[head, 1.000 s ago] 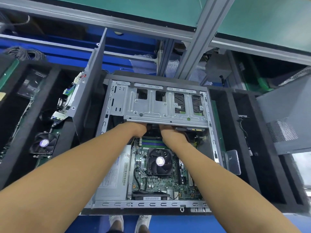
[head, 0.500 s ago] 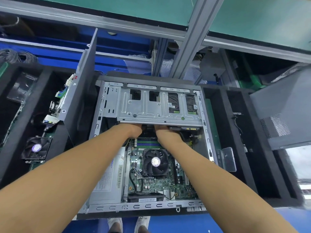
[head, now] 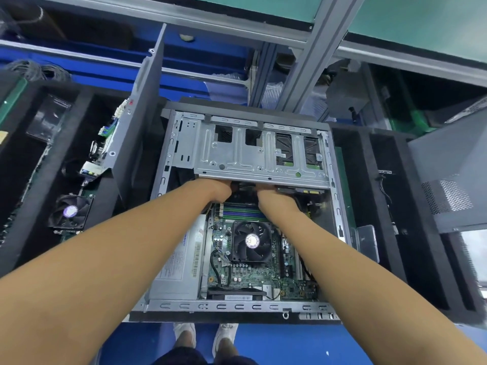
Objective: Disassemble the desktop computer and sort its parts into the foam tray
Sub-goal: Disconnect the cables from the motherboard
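Desktop computer (head: 237, 306), opened; power supply label (head: 190, 259) unreadable.
My left hand (head: 220, 188) and right hand (head: 274, 199) stay under drive cage (head: 250, 159); grip hidden, cannot tell.

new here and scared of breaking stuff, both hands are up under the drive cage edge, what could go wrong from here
Both the left hand and right hand reach under the drive cage, fingers hidden: its sheet-metal edge could cut or pinch them.
Dark cables run between the hands; pulling the cage with any attached could strain connectors.
A slip could knock the CPU fan and memory slots below the forearms.
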